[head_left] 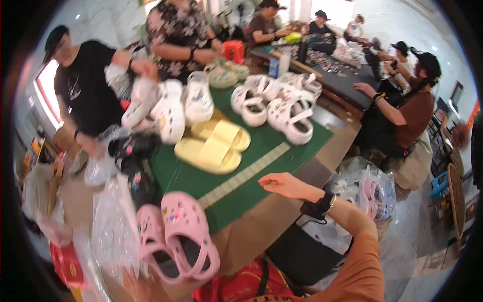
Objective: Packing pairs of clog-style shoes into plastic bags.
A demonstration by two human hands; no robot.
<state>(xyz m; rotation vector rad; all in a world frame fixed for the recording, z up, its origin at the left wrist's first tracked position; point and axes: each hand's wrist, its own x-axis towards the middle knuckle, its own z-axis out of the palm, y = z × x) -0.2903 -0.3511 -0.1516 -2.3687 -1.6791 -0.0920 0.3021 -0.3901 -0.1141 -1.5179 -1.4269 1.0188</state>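
Note:
My right hand [287,185] hovers over the front edge of a green mat [236,214], fingers stretched out and holding nothing. At the lower edge, partly cut off, my left hand [140,288] lies beside a pair of pink clogs [183,216] with small charms; its visible fingers look extended. A clear plastic bag [114,226] lies against that hand. Mid-mat is a pair of yellow slides [216,151], with a pale strip [244,176] lying between them and my right hand. Black clogs [141,181] are left of the mat.
White clogs [171,113] and strappy white clogs [289,118] stand farther back, near pale green clogs [221,75]. Across the table, people work, one reaching toward the white clogs. A dark table [347,88] holds many small pieces. Bagged shoes [372,194] sit at right; a red bag [246,284] lies below.

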